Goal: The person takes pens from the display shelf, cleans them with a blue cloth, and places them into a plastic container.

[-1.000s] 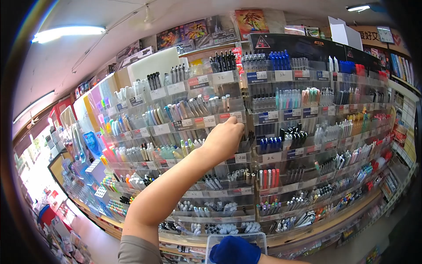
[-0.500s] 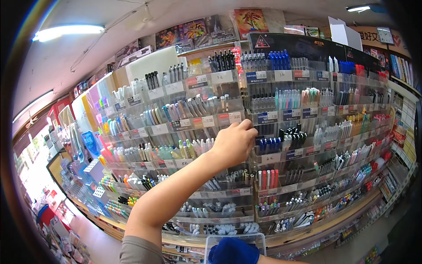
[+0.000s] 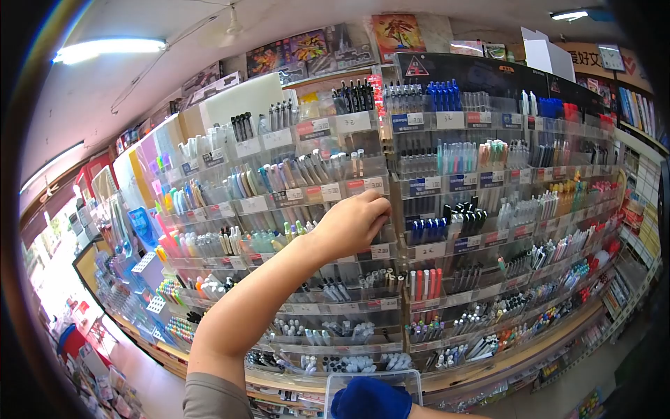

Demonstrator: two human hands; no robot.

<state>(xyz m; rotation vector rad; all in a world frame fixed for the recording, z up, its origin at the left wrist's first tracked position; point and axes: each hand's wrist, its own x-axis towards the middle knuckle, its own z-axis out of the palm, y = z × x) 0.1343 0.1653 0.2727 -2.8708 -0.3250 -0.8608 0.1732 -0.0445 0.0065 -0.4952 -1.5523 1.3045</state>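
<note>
My left hand [image 3: 357,222] is raised at the middle of a clear pen rack [image 3: 434,249], beside the gap between its two sections. Its fingers are curled together and point down; what they hold, if anything, is hidden. Pens stand in the row behind it, under a price label [image 3: 374,185]. Blue pens [image 3: 428,229] are to the right of the hand. At the bottom, blue cloth or a blue glove [image 3: 371,399] covers my right hand, so its fingers do not show. It is over a clear plastic box [image 3: 336,383].
Tiers of pens and markers spread left and right. Red markers [image 3: 426,284] stand below my left hand, black pens [image 3: 357,96] above it. A wooden ledge [image 3: 460,377] runs along the rack's base. Books [image 3: 635,112] are at the far right, a bright doorway at the left.
My left hand went right to the gap between the rack sections, then came back left and slightly down. The blue-covered hand and the box have hardly moved.
</note>
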